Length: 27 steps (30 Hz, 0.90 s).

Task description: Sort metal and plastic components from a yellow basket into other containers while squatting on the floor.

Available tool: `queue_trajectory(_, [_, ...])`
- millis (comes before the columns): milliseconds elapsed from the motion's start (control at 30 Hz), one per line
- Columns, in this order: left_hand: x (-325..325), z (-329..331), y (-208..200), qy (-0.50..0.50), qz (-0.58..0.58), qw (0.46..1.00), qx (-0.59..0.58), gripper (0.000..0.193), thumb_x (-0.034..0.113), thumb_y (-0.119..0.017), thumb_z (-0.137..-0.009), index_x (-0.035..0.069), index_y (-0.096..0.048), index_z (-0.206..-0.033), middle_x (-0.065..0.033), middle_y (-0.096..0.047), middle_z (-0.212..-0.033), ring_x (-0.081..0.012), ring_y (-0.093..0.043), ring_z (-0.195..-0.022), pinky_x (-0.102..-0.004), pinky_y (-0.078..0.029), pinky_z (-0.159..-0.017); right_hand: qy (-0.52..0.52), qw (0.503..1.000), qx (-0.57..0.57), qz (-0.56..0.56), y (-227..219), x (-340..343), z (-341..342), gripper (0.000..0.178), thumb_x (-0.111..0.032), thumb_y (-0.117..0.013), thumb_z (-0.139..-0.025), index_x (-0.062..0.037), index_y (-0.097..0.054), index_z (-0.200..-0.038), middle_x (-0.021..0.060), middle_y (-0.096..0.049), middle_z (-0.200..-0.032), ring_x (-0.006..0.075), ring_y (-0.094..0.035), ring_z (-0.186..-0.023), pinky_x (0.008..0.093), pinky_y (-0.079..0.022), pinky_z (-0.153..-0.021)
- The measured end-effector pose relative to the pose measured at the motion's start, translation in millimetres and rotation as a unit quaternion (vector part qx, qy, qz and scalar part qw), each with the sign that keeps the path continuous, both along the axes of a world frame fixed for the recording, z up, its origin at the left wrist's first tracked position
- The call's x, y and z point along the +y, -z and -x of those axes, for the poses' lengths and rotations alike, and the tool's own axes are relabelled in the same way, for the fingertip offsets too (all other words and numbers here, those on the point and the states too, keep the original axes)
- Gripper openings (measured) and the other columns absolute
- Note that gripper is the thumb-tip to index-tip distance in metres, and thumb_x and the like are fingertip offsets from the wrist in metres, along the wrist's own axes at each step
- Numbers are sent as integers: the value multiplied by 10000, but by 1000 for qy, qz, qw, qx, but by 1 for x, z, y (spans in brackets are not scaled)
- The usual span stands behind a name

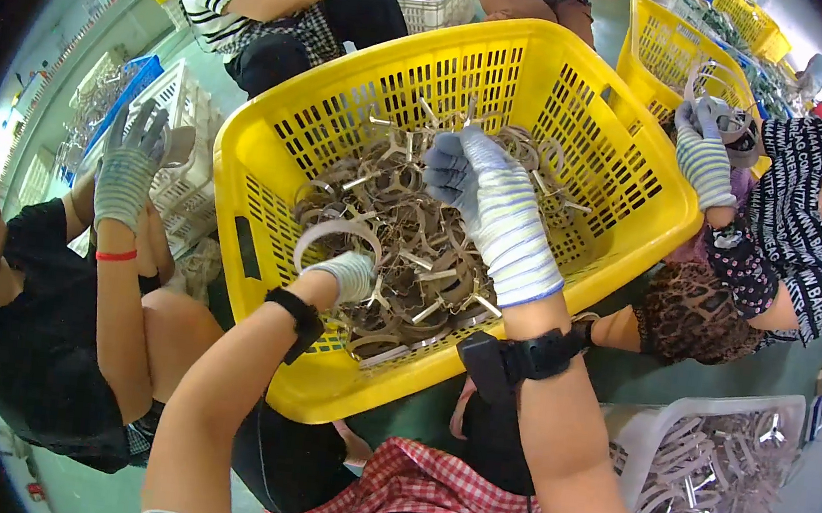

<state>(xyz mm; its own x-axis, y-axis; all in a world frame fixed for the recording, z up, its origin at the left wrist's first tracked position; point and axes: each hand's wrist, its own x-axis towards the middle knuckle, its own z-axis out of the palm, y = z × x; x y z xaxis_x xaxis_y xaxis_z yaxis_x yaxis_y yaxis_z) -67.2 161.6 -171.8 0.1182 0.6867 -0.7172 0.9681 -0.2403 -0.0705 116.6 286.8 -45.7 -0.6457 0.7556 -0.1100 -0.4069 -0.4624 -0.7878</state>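
- Fingers of your right hand [476, 178] curl inward near 12 o'clock; grip cannot be told.
- Your left hand [349, 275], at 8 o'clock, adjoins a pale, C-shaped band [339, 227]; finger closure cannot be told.
- Yellow basket [336, 399], center: tangled grey-brown bands [420, 267], shiny metal fittings.

In front of you, a large yellow basket [321, 397] with slotted walls carries the load: a tangled heap of grey-brown curved bands [407, 201] lies directly in it, with shiny metal fittings [416, 260] poking out at many angles. Your heap covers most of the basket's bottom; what the basket itself stands on is hidden from you. Down to your right, a whitish crate [648, 447] near the green floor [764, 379] holds paler curved bands [680, 460], mixed with silvery three-armed pieces [772, 430].
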Motion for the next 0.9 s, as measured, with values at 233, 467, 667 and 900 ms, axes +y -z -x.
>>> queue_trajectory(233, [-15, 15, 82, -132, 69, 987, -54, 309, 104, -575, -832, 5, -637, -1119, -159, -614, -1169, -302, -606, -1042, -377, -495, -861, 33, 999, 27, -10, -20, -3, -5, 307, -354, -574, -909, -63, -672, -898, 43, -687, -780, 119, -645, -643, 254, -526, -596])
queue_trajectory(467, [-10, 15, 6, 210, 3, 978, -4, 321, 103, -558, -827, 86, -624, -1141, -76, -628, -1102, -249, -597, -984, -335, -478, -842, 46, 998, -9, -41, -29, -7, -6, 288, -337, -578, -909, -66, -669, -880, 7, -668, -745, 98, -620, -624, 232, -494, -585])
queue_trajectory(667, [1, -9, -33, -96, 16, 977, -189, 221, 166, -603, -809, 88, -629, -1013, -82, -623, -882, -236, -562, -796, -336, -479, -716, 32, 988, -78, -132, -21, -3, -6, 274, -305, -572, -913, -49, -652, -860, 7, -647, -729, 73, -569, -615, 219, -457, -576])
queue_trajectory(900, [-40, -3, 25, 155, 23, 969, -192, 164, 178, -559, -845, 96, -664, -941, -78, -629, -899, -211, -591, -807, -341, -482, -744, 14, 985, -87, -149, -24, -7, -5, 249, -263, -577, -910, -33, -654, -855, 15, -645, -729, 72, -568, -635, 210, -456, -601])
